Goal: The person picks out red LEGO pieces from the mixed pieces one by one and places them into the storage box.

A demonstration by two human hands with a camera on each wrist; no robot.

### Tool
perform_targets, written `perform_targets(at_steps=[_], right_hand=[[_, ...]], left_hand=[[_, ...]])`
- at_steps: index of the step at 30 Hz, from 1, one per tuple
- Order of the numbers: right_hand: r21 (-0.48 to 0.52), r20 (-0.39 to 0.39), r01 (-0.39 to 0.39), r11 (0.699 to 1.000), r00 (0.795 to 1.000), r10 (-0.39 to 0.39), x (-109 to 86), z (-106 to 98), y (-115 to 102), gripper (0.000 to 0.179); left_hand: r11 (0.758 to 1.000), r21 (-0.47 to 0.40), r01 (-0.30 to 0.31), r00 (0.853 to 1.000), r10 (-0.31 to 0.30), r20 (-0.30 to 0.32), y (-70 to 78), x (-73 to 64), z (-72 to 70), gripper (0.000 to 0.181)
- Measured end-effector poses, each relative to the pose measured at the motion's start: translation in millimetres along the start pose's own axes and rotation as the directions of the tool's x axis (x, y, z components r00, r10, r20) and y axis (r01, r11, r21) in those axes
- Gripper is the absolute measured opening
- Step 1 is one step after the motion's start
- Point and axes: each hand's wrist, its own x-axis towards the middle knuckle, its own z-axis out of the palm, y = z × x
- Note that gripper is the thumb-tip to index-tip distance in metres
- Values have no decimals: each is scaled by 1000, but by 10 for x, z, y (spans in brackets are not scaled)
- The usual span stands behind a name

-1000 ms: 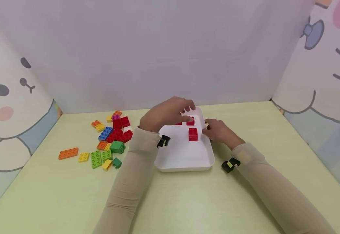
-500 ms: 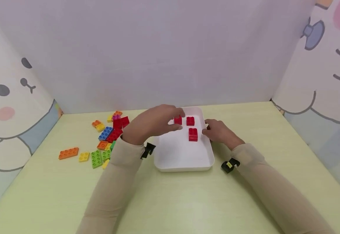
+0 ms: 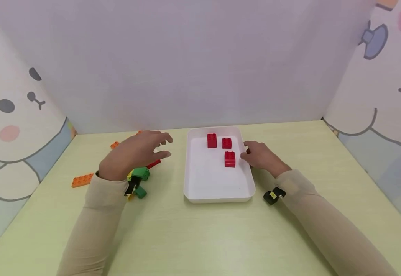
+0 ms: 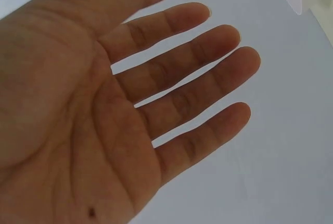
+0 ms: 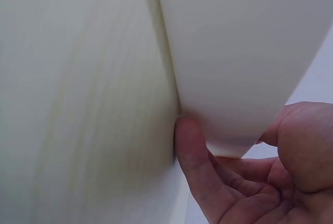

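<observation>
Looks like a screened-off booth: plain backdrop (image 3: 193,65) beyond the hands (image 3: 131,154) (image 3: 262,156), cartoon-printed panels (image 3: 12,92) (image 3: 381,88) to either side of them.

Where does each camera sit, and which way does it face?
Head: worn on the head, facing forward and down at the table, the white tray and red bricks; both sleeves, the left hand and the right hand show.
Left wrist: on that wrist, facing the left hand's palm and fingers, pale backdrop behind.
Right wrist: on that wrist, facing the white tray's outer wall, gripped by the right hand.
Shared: head and right wrist both show the right hand at the tray.
</observation>
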Motion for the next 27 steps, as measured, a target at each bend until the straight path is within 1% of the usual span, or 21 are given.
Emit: perform_targets(at_steps=[6,9,11,13,17,21,23,25,27], right_hand=[[6,11,-9,1000,1000,9,-6,14,-17,55],[5,12,-6,1000,1000,6,-7,12,-37,55],[-1,14,-2,1000,1000,2,-8,8,-49,55],[-2,15,1,1000,1000,-1,-10,2,-54,55],[-15,9,15,1000,1000,-15,-8,-9,-27,54],[-18,11,24,1000,1000,-24,-7,-17,-11,54],[-16,13,24,1000,1000,-24,-7,-19,-14,54],[-20,14,22,1000,1000,-21,-5,-19,-16,55],[-29,12,25,999,1000,-25,-6,-20,-18,55]], left_hand=[[999,-18,27,999,-27,22,-34,-42,-79,40],[998,-36,54,999,-54,7,-116,-98,-140,41],[996,-47,72,997,-73,-11,-195,-146,-169,40],[995,-52,82,996,-82,-15,-271,-194,-184,39],[993,-42,109,994,-108,11,-424,-275,-152,43],[985,-28,172,984,-171,46,-583,-350,-108,43],[981,-27,194,980,-192,52,-653,-369,-93,41],[980,-18,197,979,-196,54,-701,-366,-81,41],[982,-21,187,981,-185,57,-735,-344,-63,40]])
